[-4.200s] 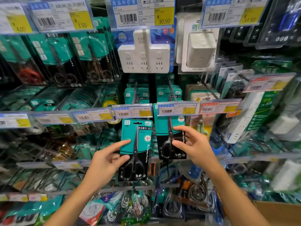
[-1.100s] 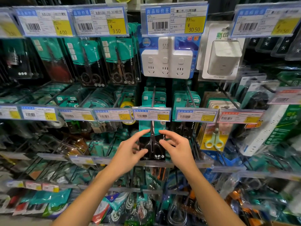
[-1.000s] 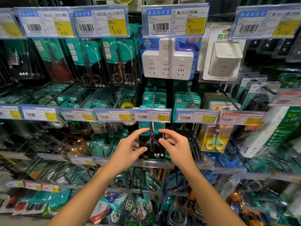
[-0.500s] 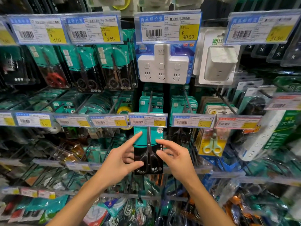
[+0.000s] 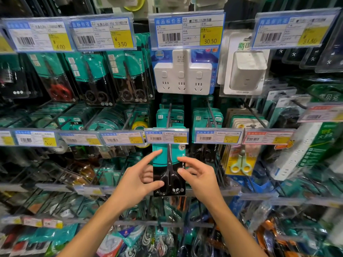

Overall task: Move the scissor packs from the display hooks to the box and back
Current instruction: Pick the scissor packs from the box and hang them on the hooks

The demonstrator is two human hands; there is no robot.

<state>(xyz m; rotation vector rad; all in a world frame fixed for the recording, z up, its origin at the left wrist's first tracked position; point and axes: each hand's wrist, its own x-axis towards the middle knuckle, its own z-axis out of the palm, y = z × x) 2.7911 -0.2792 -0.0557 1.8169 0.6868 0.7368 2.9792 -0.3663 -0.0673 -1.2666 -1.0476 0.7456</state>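
While I stand facing the store display, my left hand [image 5: 136, 184] holds the left edge of a teal-and-black card pack with black-handled scissors [image 5: 168, 171], thumb pressed on its lower front and index finger stretched up along the teal part, the other fingers behind the card. My right hand [image 5: 199, 178] is at the pack's right edge, fingertips [image 5: 180, 170] curled toward it and touching or nearly touching the card; whether this grip truly pinches it I cannot tell. The pack hangs upright just below a blue-and-yellow price label marked 3.50 [image 5: 166, 136], on the dark metal hook [image 5: 169, 115] that carries a row of matching teal packs [image 5: 169, 117] behind it. Just to the right hangs another stack of teal scissor packs [image 5: 207, 117], and further right a card with pale green small scissors [image 5: 240, 164]. Above sits a white three-socket adapter in blue packaging [image 5: 182, 77].
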